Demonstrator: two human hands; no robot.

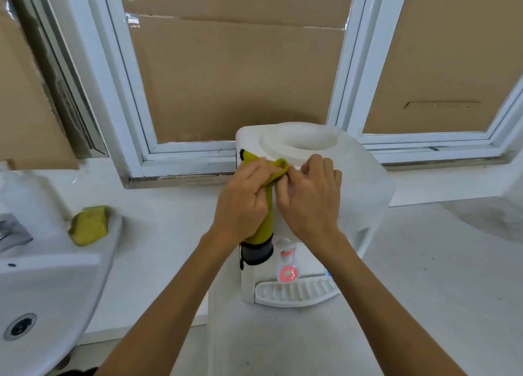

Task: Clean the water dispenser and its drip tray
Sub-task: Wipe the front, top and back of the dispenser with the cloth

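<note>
Two hands hold one yellow-green cloth (267, 205) over the water dispenser (353, 183) standing on the surface: left hand (243, 203) gripping its hanging length, right hand (310, 197) pinching the top fold. Recommend folding it flat before wiping; drip tray (294, 293) appears untouched below.

The water dispenser (353, 183) stands on the counter (424, 262) with its back close to the window frame (175, 160), so little room shows behind it. Both hands, the left hand (243, 203) and the right hand (311, 200), crowd its front top edge with a yellow-green cloth (266, 217) hanging down over the front. Below them the tap (287, 265) and drip tray (294, 292) jut forward. The counter to the right of the dispenser lies open. To the left there is a bare strip, then a sponge (89, 225) on the sink (48, 290) rim.
</note>
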